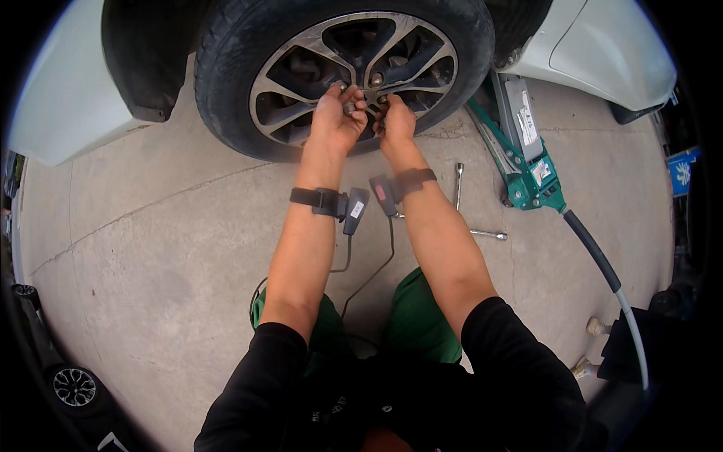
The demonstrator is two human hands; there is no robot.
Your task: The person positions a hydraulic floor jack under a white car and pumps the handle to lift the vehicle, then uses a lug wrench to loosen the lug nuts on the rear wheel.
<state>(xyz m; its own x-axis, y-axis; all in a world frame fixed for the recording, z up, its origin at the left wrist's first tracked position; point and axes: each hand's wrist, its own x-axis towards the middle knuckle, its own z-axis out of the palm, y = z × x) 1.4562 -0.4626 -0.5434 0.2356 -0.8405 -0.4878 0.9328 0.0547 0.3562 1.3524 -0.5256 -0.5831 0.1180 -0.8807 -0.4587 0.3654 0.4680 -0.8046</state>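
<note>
Both my hands are at the hub of a car wheel [263, 102] with a black tyre and a silver-and-black alloy rim. My left hand [339, 120] is closed, with a metal lug nut [349, 108] showing between its fingers. Its fingertips touch the rim by another nut, left of the centre cap [370, 96]. To the right of the cap, my right hand [397, 123] pinches a lug nut at its hole, mostly covered by the fingers. One more nut, a seated lug nut [376, 79], shows above the cap.
A green floor jack [538, 181] stands right of the wheel, its long handle [591, 248] reaching toward me. On the concrete lies a chrome cross wrench [459, 181], partly behind my right forearm. Cables hang from both wrist straps. Someone's feet [595, 327] show at the lower right.
</note>
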